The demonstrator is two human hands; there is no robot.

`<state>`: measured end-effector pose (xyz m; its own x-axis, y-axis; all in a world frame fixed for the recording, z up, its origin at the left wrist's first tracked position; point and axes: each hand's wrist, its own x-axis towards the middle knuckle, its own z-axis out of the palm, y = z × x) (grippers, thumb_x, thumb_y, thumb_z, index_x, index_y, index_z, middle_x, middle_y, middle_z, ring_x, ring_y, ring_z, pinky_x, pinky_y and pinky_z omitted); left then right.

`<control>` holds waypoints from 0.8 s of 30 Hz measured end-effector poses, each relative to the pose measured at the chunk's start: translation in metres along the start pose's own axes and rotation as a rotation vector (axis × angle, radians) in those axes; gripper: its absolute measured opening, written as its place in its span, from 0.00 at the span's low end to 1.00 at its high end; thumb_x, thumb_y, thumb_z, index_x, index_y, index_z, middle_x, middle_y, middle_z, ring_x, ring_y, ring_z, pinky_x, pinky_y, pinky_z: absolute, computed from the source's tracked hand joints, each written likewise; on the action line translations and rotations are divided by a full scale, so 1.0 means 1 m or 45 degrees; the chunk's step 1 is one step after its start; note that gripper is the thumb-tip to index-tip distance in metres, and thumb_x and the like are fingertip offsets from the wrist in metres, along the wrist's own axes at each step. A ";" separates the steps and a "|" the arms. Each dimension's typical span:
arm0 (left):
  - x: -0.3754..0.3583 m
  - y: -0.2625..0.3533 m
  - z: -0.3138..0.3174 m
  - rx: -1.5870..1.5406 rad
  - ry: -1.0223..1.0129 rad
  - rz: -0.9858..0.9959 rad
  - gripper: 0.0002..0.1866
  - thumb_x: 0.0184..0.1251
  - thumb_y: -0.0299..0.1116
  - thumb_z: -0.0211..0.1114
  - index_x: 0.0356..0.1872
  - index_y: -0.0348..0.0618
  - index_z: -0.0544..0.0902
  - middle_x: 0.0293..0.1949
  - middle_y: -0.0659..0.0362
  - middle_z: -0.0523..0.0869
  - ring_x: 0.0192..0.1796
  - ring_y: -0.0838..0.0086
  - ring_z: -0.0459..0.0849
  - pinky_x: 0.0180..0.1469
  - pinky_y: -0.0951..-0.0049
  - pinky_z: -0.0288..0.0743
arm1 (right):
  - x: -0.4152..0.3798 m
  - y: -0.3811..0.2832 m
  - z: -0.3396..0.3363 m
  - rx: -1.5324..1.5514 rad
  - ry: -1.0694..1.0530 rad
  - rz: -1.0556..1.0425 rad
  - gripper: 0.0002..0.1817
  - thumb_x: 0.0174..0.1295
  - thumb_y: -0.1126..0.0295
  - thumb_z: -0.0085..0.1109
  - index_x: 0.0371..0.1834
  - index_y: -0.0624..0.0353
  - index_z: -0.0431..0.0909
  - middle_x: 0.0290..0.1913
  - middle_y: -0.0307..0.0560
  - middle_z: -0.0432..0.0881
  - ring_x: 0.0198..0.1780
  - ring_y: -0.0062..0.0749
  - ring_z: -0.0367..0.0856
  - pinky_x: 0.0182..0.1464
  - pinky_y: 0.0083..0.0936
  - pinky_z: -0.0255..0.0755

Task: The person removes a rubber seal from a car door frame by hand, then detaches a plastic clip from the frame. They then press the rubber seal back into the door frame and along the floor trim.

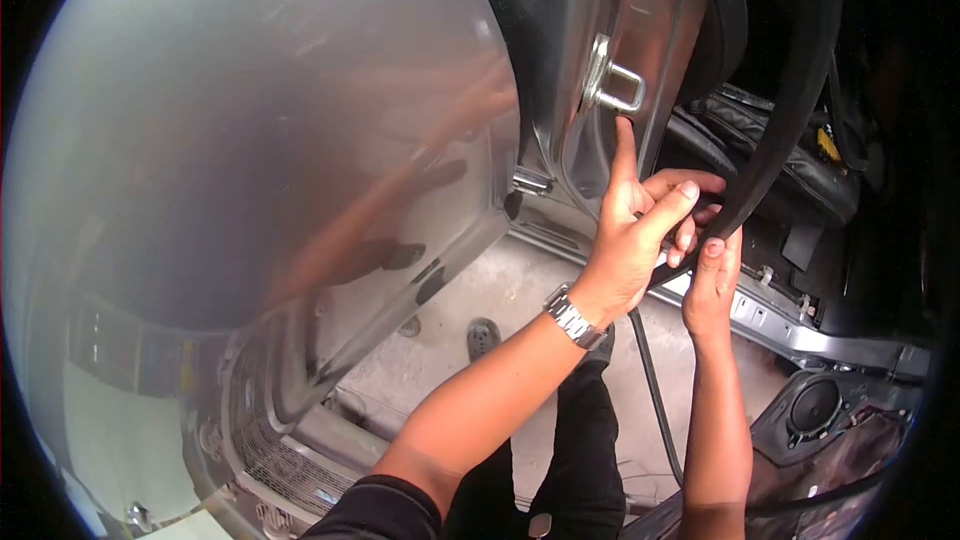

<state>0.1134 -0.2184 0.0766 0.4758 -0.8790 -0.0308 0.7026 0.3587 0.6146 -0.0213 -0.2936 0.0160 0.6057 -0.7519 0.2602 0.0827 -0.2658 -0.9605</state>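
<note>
A long black rubber door seal (778, 140) runs down from the upper right and passes between my hands. My right hand (712, 290) is closed on it, thumb and fingers pressed against the rubber. Beside it is my left hand (640, 225), with a metal watch (574, 318) at the wrist. Its index finger stretches up to the metal door pillar, just under the U-shaped door striker (620, 88); the thumb stands apart and the other fingers are loosely bent near the seal. A thinner length of the black strip (655, 395) hangs below my hands.
A large grey car door panel (270, 140) fills the left side. Right of the pillar are a black leather seat (800, 170) and the metal door sill (770, 320). A door with a round speaker (815, 405) stands at lower right. My shoe (483, 338) is on the concrete floor.
</note>
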 end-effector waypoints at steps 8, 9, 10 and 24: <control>0.009 -0.019 0.010 -0.067 0.109 0.105 0.51 0.84 0.34 0.54 0.81 0.64 0.18 0.53 0.43 0.86 0.31 0.79 0.83 0.26 0.81 0.76 | 0.015 -0.014 -0.008 0.358 -0.268 0.191 0.41 0.73 0.27 0.43 0.62 0.60 0.69 0.42 0.32 0.65 0.44 0.21 0.64 0.51 0.23 0.61; 0.009 -0.020 0.008 -0.079 0.124 0.124 0.49 0.84 0.35 0.55 0.83 0.62 0.22 0.53 0.43 0.86 0.30 0.79 0.82 0.26 0.81 0.75 | 0.020 -0.022 -0.005 0.496 -0.244 0.255 0.42 0.75 0.28 0.37 0.64 0.61 0.70 0.40 0.33 0.68 0.40 0.22 0.68 0.48 0.23 0.64; 0.009 -0.019 0.005 -0.059 0.151 0.103 0.48 0.84 0.36 0.55 0.84 0.62 0.24 0.52 0.44 0.87 0.30 0.79 0.82 0.25 0.81 0.73 | 0.029 -0.021 -0.006 0.499 -0.308 0.293 0.42 0.77 0.30 0.35 0.64 0.62 0.71 0.40 0.35 0.71 0.38 0.22 0.70 0.46 0.23 0.66; 0.006 -0.006 0.017 -0.056 0.517 0.027 0.36 0.83 0.30 0.55 0.86 0.59 0.52 0.47 0.61 0.85 0.28 0.81 0.75 0.26 0.82 0.66 | 0.083 -0.032 -0.010 0.222 -0.495 0.266 0.26 0.73 0.70 0.46 0.72 0.64 0.74 0.68 0.51 0.75 0.67 0.36 0.73 0.69 0.30 0.66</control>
<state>0.1024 -0.2310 0.0859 0.6545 -0.6789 -0.3328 0.7082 0.3962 0.5844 0.0188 -0.3538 0.0694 0.8723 -0.4878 0.0352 0.0391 -0.0022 -0.9992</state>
